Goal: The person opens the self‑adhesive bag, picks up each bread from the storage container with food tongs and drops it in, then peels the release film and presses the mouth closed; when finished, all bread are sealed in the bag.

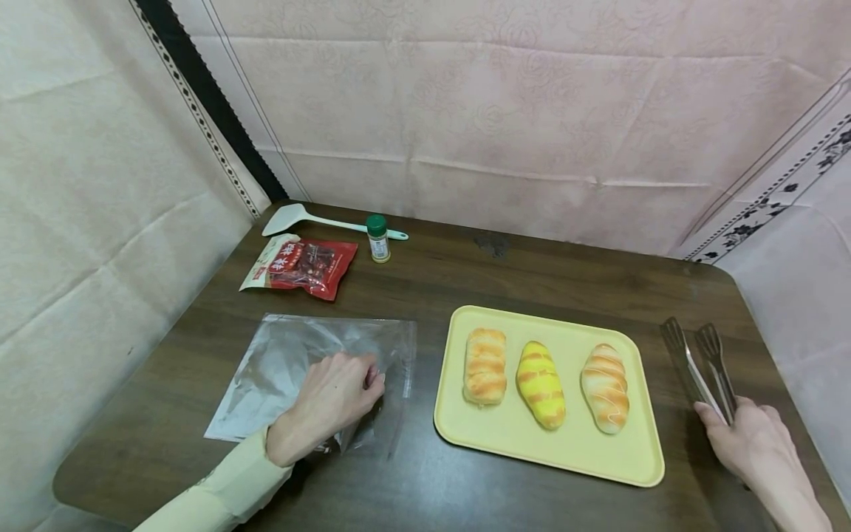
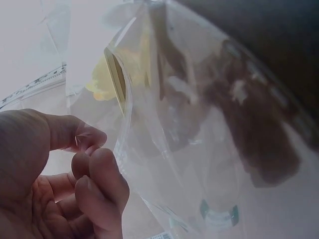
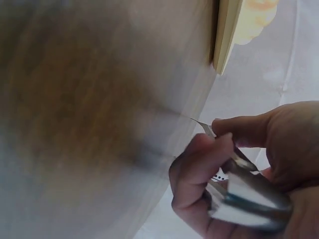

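The left hand (image 1: 339,391) is over the clear bag (image 1: 279,369) at the left of the table (image 1: 425,273). Its fingers (image 2: 102,174) are curled; in the left wrist view, the thumb and fingertips meet and pinch the film at the edge of the bag. The bag lies mostly flat, with the portion beneath and beside the left hand lifted and creased. A pale sleeve (image 1: 226,480) covers the left forearm to the wrist.

The right hand (image 1: 754,440) is at the right of the table, grasping the metal tongs (image 1: 698,380). Its fingers are wrapped around the handle, as the right wrist view confirms. The two arms of the tongs are spread, tips apart and directed toward the far side of the table. Whether the tips touch the table cannot be determined.

The yellow tray (image 1: 505,451) is positioned between the bag and the tongs, touching neither. It carries three loaves, set apart in a row: a rectangular loaf (image 1: 484,367) at the left, a yellow loaf (image 1: 541,385) in the middle and a tapered loaf (image 1: 606,389) at the right.

Behind the bag, a red packet (image 1: 309,266) lies flat. A green-capped jar (image 1: 378,240) stands upright to its right, in front of the handle of a pale spatula (image 1: 289,216). Patterned cloth (image 1: 465,111) hangs behind the table.
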Demonstrator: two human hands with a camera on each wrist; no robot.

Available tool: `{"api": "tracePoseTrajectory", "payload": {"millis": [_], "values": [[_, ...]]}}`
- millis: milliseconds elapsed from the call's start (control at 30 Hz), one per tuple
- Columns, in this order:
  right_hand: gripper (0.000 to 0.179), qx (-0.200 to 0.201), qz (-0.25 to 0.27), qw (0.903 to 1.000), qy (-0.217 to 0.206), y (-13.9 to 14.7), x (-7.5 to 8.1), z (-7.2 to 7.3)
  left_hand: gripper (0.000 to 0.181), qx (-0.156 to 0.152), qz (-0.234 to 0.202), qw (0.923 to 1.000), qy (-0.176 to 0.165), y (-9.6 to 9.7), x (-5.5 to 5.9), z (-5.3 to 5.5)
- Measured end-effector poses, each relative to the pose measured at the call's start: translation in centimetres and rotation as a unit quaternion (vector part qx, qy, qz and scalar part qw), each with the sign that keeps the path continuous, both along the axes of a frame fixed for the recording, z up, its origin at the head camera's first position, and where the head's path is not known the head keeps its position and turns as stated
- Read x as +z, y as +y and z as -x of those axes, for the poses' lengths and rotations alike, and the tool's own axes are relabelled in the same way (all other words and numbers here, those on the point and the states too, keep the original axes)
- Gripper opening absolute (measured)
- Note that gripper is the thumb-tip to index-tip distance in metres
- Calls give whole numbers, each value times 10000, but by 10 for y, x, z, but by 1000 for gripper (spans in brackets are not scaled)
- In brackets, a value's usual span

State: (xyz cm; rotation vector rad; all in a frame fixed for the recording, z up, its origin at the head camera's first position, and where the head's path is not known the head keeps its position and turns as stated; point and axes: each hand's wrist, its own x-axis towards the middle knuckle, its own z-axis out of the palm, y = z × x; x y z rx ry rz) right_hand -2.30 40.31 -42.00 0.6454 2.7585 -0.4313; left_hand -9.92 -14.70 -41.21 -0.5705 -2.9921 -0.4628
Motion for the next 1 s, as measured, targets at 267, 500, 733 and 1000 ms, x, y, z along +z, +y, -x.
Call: {"api": "tracePoseTrajectory", "payload": {"millis": [267, 500, 733, 1000], "values": [[83, 26, 107, 9979, 635, -2, -2, -19, 36, 4, -35, 10000, -83, 1, 0, 2], [73, 292, 168, 9904, 1340, -15, 5, -38, 36, -18, 21, 10000, 9, 1, 0, 2], [74, 53, 485, 9933, 1045, -42, 17, -48, 36, -4, -22, 10000, 0, 3, 0, 2], [72, 204, 792, 9916, 998, -76, 18, -54, 36, -31, -16, 9999, 94, 2, 0, 1]]}}
